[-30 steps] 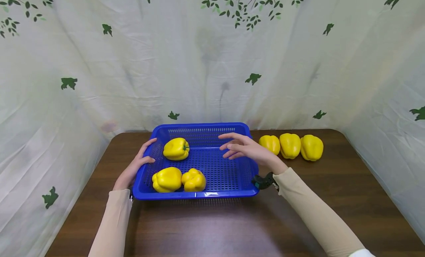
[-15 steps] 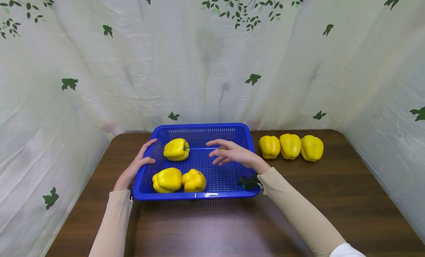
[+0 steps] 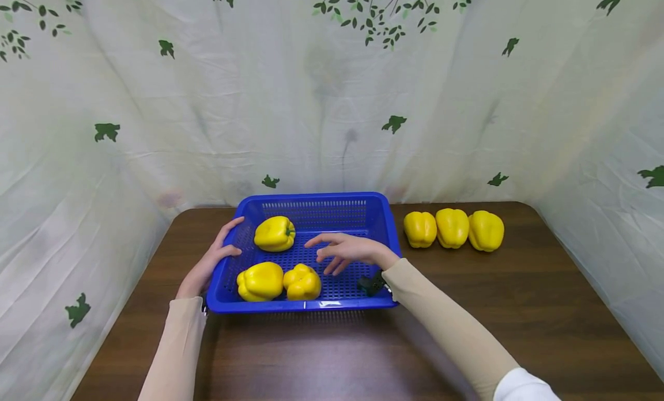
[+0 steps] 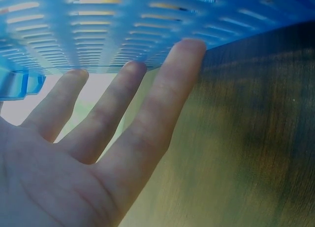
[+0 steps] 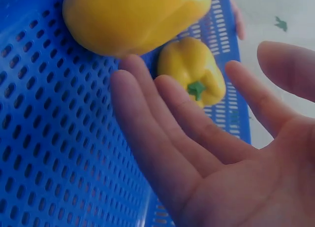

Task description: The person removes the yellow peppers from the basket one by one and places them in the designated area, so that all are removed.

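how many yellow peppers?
6. In the blue basket: back-left pepper, front-left pepper, front-middle pepper. On the table, to its right: left pepper, middle pepper, right pepper.

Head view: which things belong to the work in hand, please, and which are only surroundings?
Likely in the work: blue basket; left hand on its side; right hand; three peppers inside; probably three peppers outside.
Only surroundings: table; leaf-patterned cloth.

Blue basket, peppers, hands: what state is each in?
Blue basket: right way up, partly filled
Back basket pepper: on its side, stem showing
Front basket peppers: side by side
Three peppers outside: in a row
Left hand: grips basket rim
Right hand: over basket, holding nothing
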`<state>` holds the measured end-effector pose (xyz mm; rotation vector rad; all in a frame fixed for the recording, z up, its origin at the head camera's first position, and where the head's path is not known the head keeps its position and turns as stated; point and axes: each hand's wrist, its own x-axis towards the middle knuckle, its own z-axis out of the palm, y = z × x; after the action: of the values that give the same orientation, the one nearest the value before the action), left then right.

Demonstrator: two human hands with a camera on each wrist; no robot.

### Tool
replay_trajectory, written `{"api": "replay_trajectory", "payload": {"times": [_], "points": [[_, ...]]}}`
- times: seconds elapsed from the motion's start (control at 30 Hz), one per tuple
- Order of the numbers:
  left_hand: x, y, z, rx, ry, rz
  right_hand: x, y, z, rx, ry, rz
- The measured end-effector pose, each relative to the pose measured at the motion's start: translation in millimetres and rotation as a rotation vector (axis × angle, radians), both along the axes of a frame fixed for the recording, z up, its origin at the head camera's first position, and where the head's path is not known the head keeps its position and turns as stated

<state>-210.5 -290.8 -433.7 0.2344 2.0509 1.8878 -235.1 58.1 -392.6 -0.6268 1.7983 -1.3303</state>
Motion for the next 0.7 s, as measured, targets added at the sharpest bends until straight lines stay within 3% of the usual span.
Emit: {"api": "replay_trajectory", "payload": {"times": [0.4, 0.7], "points": [[1.6, -1, 0.9, -0.018, 0.006, 0.005, 1.4, -21, -6.9, 0.163, -0.053, 0.079], [0.6, 0, 0.6, -0.010, 0.012, 0.003, 1.1, -29, -12.9, 0.159, -0.163, 0.074]]}}
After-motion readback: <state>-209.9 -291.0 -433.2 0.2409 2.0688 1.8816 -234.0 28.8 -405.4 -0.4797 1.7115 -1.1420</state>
